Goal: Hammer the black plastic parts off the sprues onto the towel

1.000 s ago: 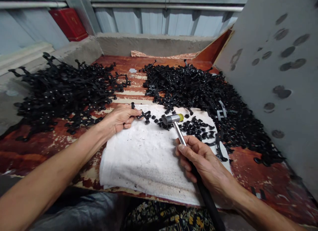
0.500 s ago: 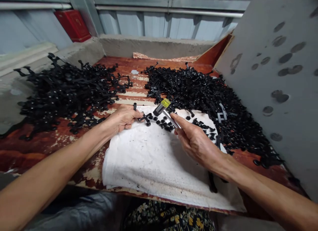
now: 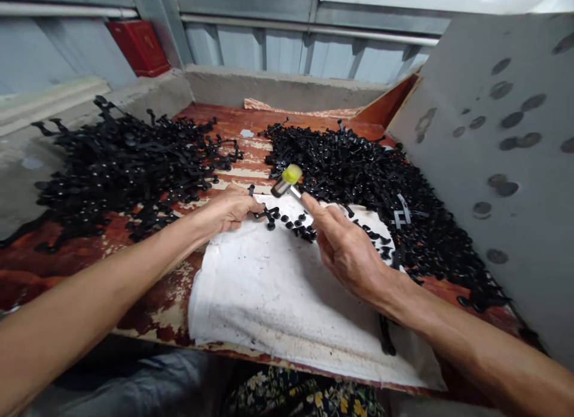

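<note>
Black heap [image 3: 130,160] L, 2nd heap [image 3: 341,160] R, pcs [image 3: 306,231] nr hammer [image 3: 286,181]

No text or signs can be read

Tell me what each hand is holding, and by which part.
The right hand holds a hammer by its handle. The left hand holds a small black piece; exactly where it is gripped is hidden.

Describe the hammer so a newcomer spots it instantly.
Find the white cloth on the red-brown table. Near its far edge, the right hand holds the hammer. Its bright yellow end sets it apart from the black parts nearby.
</note>
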Available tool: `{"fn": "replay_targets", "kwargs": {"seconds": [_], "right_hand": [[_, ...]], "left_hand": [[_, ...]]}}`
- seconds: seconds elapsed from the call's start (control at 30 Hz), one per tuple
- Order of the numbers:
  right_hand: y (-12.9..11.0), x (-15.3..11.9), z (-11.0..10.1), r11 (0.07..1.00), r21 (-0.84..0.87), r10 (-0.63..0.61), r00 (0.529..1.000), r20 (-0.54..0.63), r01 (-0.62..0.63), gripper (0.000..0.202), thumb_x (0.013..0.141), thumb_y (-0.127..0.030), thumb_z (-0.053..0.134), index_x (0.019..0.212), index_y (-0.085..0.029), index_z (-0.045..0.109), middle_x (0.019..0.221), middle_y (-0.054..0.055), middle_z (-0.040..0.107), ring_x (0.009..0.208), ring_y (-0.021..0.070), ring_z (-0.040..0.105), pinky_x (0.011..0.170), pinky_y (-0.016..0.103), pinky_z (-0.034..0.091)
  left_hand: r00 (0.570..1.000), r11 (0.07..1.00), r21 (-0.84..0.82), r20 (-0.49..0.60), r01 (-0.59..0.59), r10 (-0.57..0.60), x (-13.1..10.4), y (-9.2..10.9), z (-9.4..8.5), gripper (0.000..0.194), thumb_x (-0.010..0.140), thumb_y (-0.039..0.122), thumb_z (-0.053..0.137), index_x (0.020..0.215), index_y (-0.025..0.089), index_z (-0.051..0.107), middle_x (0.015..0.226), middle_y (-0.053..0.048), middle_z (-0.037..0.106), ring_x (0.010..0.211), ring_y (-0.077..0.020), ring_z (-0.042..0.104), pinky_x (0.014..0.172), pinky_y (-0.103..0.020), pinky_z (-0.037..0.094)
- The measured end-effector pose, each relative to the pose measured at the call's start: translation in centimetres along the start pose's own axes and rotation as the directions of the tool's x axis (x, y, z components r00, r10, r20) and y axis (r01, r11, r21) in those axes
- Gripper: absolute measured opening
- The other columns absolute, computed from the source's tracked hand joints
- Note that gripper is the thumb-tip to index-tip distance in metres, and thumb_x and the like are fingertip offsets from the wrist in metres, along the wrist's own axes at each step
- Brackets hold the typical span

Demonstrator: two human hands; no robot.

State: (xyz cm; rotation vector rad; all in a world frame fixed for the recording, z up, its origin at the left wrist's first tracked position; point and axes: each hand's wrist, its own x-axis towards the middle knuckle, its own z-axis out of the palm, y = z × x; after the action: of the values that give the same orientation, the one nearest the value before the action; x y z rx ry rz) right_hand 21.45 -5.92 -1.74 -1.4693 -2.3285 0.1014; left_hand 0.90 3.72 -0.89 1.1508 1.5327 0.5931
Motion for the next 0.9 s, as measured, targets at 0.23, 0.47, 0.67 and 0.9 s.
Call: {"fn": "replay_targets", "kwargs": {"seconds": [0.23, 0.47, 0.67, 0.9], "right_hand": [[-0.2, -0.1, -0.4, 0.997, -0.075, 0.020, 0.992, 0.124, -0.011, 0.070, 0.081, -0.002, 0.039, 0.150, -0.013, 0.038, 0.083, 0.006, 0.053, 0.054, 0.0156, 0.042, 0.051, 0.029, 0.041], [-0.5, -0.1, -0.4, 0.997, -0.078, 0.028, 0.989, 0.144, -0.017, 0.073, 0.079, -0.002, 0.042, 0.150, -0.017, 0.038, 0.086, 0.006, 0.054, 0.052, 0.0132, 0.042, 0.051, 0.027, 0.041], [-0.9, 0.1, -0.7, 0.983, -0.181, 0.053, 0.986, 0.161, -0.023, 0.073, 0.081, -0.002, 0.038, 0.152, -0.015, 0.034, 0.093, 0.010, 0.058, 0.055, 0.0147, 0.044, 0.050, 0.027, 0.040], [-0.7, 0.8, -1.0, 0.998, -0.070, 0.008, 0.982, 0.188, 0.005, 0.064, 0.080, -0.005, 0.038, 0.143, -0.010, 0.049, 0.080, 0.009, 0.062, 0.050, 0.0162, 0.049, 0.047, 0.028, 0.039]], "left_hand": [[0.999, 0.999, 0.028, -0.029, -0.036, 0.037, 0.0, -0.3, 0.1, 0.019, 0.065, 0.008, 0.072, 0.055, 0.014, 0.057, 0.036, 0.007, 0.037, 0.026, -0.0031, 0.025, 0.034, -0.019, 0.011], [0.997, 0.997, 0.006, -0.019, -0.074, 0.074, 0.5, -1.2, 0.1, 0.017, 0.061, 0.009, 0.073, 0.055, 0.015, 0.058, 0.036, 0.006, 0.038, 0.027, -0.0036, 0.024, 0.032, -0.020, 0.011], [0.997, 0.997, 0.009, 0.011, -0.073, 0.073, 0.6, -1.2, 0.0, 0.014, 0.063, 0.010, 0.070, 0.056, 0.015, 0.058, 0.034, 0.007, 0.035, 0.027, -0.0045, 0.023, 0.032, -0.020, 0.011], [0.995, 0.995, -0.013, -0.009, -0.103, 0.103, -0.8, -1.5, 0.5, 0.017, 0.064, 0.009, 0.070, 0.053, 0.014, 0.058, 0.037, 0.005, 0.043, 0.030, -0.0048, 0.028, 0.033, -0.019, 0.016]]}}
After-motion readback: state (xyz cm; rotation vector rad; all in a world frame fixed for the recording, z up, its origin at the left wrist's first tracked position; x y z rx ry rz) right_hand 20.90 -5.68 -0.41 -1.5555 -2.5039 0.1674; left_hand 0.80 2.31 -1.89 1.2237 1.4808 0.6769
